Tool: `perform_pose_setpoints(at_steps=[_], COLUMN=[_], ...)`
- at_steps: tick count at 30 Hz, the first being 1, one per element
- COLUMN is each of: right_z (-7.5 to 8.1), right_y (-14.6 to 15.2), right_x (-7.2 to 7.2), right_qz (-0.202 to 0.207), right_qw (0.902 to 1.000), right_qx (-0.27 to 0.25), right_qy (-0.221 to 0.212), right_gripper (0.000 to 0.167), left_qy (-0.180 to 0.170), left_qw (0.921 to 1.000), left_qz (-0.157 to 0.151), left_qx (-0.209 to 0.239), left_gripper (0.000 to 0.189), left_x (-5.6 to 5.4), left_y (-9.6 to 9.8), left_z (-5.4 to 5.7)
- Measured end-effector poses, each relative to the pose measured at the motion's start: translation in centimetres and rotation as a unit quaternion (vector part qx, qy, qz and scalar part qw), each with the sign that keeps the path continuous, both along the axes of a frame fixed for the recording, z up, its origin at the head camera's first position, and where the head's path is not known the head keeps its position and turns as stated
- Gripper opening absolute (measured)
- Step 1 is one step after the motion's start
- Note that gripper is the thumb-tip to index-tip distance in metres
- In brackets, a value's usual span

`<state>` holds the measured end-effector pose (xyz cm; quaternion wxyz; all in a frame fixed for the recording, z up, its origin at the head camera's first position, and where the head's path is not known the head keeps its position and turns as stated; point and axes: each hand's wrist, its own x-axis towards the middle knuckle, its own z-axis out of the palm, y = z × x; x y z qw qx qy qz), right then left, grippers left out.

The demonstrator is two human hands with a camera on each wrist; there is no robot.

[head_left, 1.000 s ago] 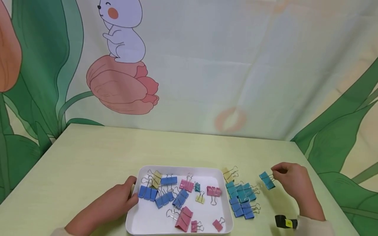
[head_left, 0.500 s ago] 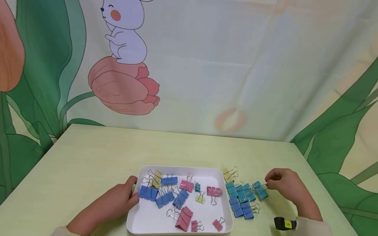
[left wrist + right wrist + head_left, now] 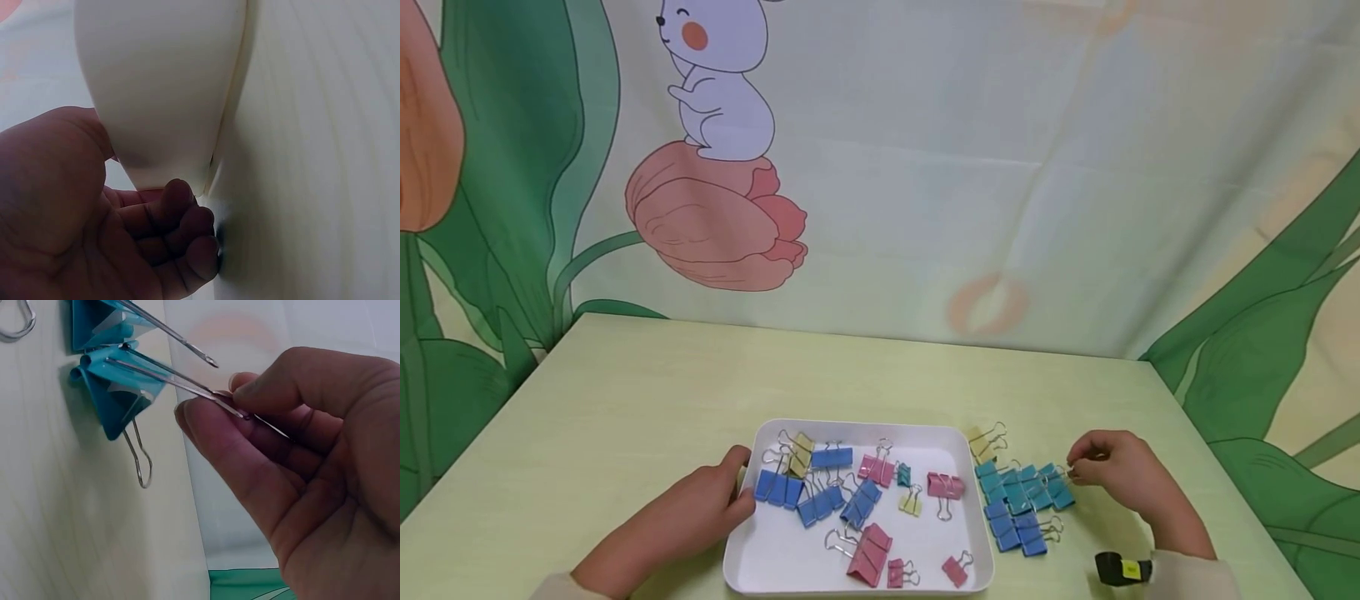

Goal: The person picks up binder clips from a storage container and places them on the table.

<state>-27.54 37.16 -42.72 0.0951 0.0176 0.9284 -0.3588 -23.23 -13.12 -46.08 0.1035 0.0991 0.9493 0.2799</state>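
Observation:
My right hand (image 3: 1126, 473) pinches a wire handle of a teal binder clip (image 3: 1062, 492) between thumb and fingertips. In the right wrist view that clip (image 3: 103, 394) is beside another teal binder clip (image 3: 97, 325), its other handle hanging down. It lies at the right end of a row of teal binder clips (image 3: 1017, 490) on the table. Below that row are blue binder clips (image 3: 1028, 535), and a yellow binder clip (image 3: 982, 444) sits above it. At the left, my left hand (image 3: 696, 510) grips the side of a white tray (image 3: 767, 560); in the left wrist view, its fingers curl at the tray's corner.
Inside the tray lie blue binder clips (image 3: 778, 489), pink binder clips (image 3: 870, 555), yellow ones and a small teal one. The pale table (image 3: 647, 392) runs back to a printed cloth backdrop (image 3: 880, 208). A black band with a yellow label (image 3: 1123, 569) is at the right wrist.
My right hand has brought the teal binder clip left and down, from apart on the right to against the end of the teal row. The left hand stays on the tray.

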Motion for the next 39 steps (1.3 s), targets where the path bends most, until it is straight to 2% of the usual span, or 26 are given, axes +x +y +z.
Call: perform_pose_setpoints(at_steps=[11, 30, 35, 39], right_z=[-0.6, -0.8, -0.2, 0.2], right_y=[-0.1, 0.1, 0.0, -0.2], right_x=[-0.1, -0.3, -0.1, 0.1], right_qz=[-0.001, 0.003, 0.010, 0.015], right_qw=[0.9996, 0.9998, 0.9994, 0.9955], right_qx=[-0.020, 0.003, 0.032, 0.077], right_qy=[-0.022, -0.019, 0.004, 0.053], right_gripper=[0.011, 0.015, 0.021, 0.024], left_qy=[-0.005, 0.005, -0.001, -0.003], left_qw=[1.0000, 1.0000, 1.0000, 1.0000], left_qz=[0.003, 0.004, 0.004, 0.002], left_qx=[-0.003, -0.006, -0.005, -0.003], left_gripper=[0.040, 0.039, 0.039, 0.041], left_x=[0.0, 0.0, 0.0, 0.0], left_y=[-0.1, -0.1, -0.1, -0.1], left_z=[-0.3, -0.2, -0.1, 0.0])
